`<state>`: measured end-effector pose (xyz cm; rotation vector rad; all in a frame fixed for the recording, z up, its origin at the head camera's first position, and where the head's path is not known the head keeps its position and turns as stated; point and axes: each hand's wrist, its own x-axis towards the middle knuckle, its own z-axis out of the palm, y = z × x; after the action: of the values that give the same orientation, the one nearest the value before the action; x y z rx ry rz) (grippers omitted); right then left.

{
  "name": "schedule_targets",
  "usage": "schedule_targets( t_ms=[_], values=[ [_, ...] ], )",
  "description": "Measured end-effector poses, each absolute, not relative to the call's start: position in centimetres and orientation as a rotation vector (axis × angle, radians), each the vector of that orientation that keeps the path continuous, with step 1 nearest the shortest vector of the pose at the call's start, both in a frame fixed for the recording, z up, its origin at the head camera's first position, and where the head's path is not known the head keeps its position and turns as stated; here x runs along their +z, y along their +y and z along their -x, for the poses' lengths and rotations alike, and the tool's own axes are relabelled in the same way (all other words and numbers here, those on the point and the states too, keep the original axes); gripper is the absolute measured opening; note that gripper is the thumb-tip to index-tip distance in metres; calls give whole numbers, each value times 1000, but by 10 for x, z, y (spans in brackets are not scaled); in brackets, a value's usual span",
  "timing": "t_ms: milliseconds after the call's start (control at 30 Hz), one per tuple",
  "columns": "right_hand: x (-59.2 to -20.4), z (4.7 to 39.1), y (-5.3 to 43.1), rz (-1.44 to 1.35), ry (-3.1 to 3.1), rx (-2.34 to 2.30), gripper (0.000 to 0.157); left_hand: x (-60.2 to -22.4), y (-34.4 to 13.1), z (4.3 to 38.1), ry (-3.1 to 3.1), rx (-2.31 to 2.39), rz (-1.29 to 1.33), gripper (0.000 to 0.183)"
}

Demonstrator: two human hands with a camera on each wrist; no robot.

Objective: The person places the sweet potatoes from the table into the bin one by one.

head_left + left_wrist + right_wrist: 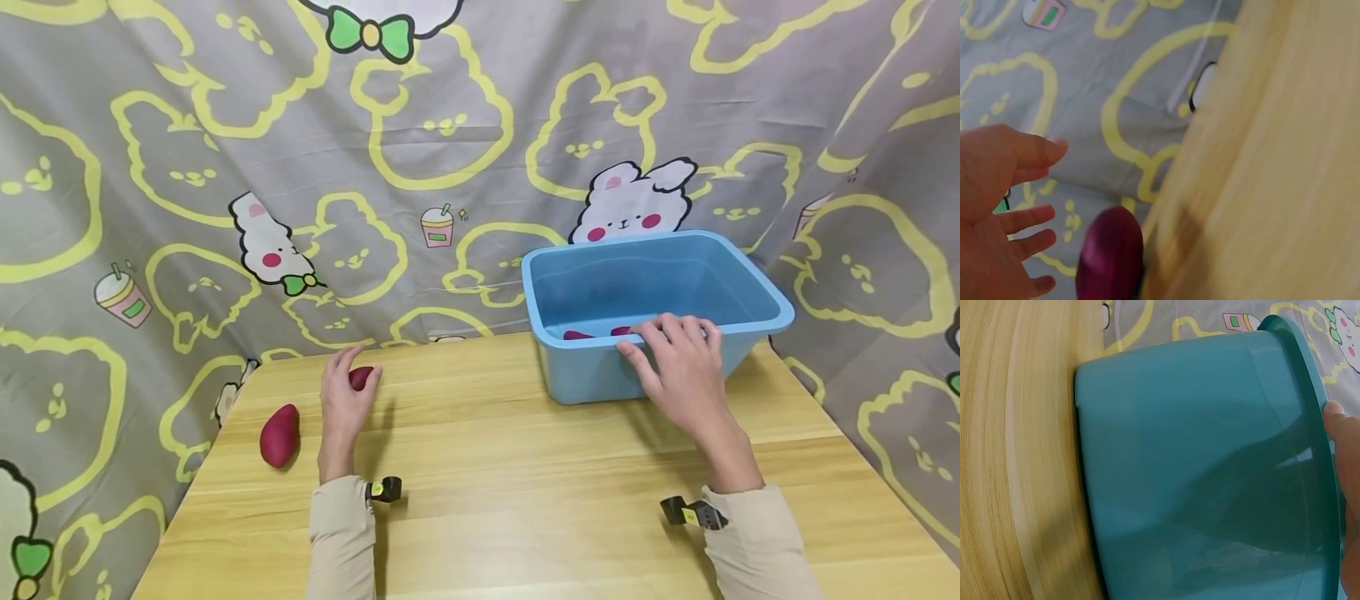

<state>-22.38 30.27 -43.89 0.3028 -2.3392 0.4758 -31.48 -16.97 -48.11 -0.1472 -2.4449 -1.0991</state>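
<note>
My left hand [348, 400] is beside a dark red sweet potato [361, 378] near the table's back edge. Its thumb and fingers are spread around it in the head view. A gap shows between the fingers and this sweet potato [1110, 256] in the left wrist view. Another sweet potato [279, 436] lies left of that hand. My right hand [682, 367] holds the front rim of a blue plastic bin [592, 371], fingers bent over it, their tips hidden inside. The thumb [1334, 415] lies at the rim. Inside the bin, red sweet potatoes [577, 335] show partly behind the front wall.
The bin stands at the back right of a light wooden table [480, 500]. A grey curtain [450, 108] printed with yellow outlines and white rabbits hangs right behind the table and along its sides.
</note>
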Motion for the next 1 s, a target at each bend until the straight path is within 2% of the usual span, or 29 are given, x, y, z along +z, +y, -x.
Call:
schedule_targets(
  t_ms=[500, 1000],
  values=[
    [-441, 224, 304, -307, -2333, 465, 27, -502, -179, 317, -2653, -956, -94, 59],
    [-440, 224, 303, -300, -2339, 467, 27, -516, -187, 318, -2708, -1034, -118, 62]
  ],
)
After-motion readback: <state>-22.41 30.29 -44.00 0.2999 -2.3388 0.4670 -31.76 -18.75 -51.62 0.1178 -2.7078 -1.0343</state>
